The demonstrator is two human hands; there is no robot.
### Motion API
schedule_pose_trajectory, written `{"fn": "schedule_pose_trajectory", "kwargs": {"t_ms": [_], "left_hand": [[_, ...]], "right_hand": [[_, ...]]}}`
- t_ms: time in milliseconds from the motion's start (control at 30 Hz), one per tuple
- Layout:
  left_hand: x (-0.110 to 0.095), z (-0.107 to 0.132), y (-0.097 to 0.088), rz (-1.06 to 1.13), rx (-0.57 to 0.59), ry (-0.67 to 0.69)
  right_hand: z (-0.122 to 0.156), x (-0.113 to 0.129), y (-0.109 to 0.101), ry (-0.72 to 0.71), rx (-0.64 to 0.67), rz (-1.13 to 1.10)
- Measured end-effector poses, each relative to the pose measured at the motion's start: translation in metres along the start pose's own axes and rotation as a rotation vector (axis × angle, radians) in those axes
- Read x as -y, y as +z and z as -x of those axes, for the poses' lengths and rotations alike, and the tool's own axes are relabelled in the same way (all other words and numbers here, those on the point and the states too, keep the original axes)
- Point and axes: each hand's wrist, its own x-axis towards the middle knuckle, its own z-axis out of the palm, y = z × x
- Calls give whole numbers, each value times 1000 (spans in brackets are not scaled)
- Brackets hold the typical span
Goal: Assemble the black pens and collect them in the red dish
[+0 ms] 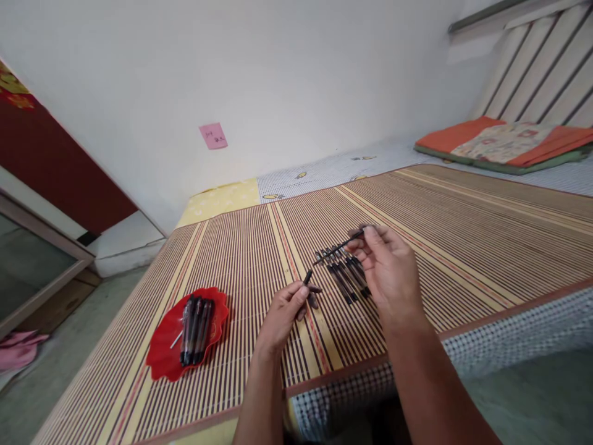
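My left hand [283,314] pinches a black piece [308,276]; at its two o'clock, my right hand [393,272] pinches a rod [339,247], likely light, stiff, best gripped mid-length.

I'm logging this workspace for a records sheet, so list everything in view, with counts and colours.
Plate: one, red, left on the mat
Plate pens: several overlapping, dark, on the plate
Stick: one, white, on the plate
Mat pens: several overlapping, dark, by the right hand
Black piece: one, black, in the left hand
Rod: one, dark, in the right hand
Mat: one, tan and brown, under the plate
Note: one, pink, on the wall
Folded cloth: one stack, orange, patterned and green, far right
Pink cloth: one, pink, far left
Left hand: one, bare, over the mat
Right hand: one, bare, over the mat
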Motion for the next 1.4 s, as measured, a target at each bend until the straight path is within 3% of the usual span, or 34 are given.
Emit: {"fn": "schedule_pose_trajectory", "kwargs": {"t_ms": [300, 533, 767, 967, 1200, 1400], "left_hand": [[-1, 0, -1, -13, 28, -17], [-2, 1, -3, -88, 19, -14], [-1, 2, -4, -63, 25, -48], [-3, 1, -1, -60, 54, -47], [-4, 2, 1, 217, 14, -33], [-3, 2, -1, 346, -20, 4]], "right_hand": [[-1, -1, -3, 36, 30, 56], [-2, -2, -8, -54, 78, 199], [-4, -5, -10, -56, 111, 193], [0, -5, -8, -5, 248, 263], [6, -12, 1, 71, 395, 372], [7, -18, 0, 92, 604, 535]]}}
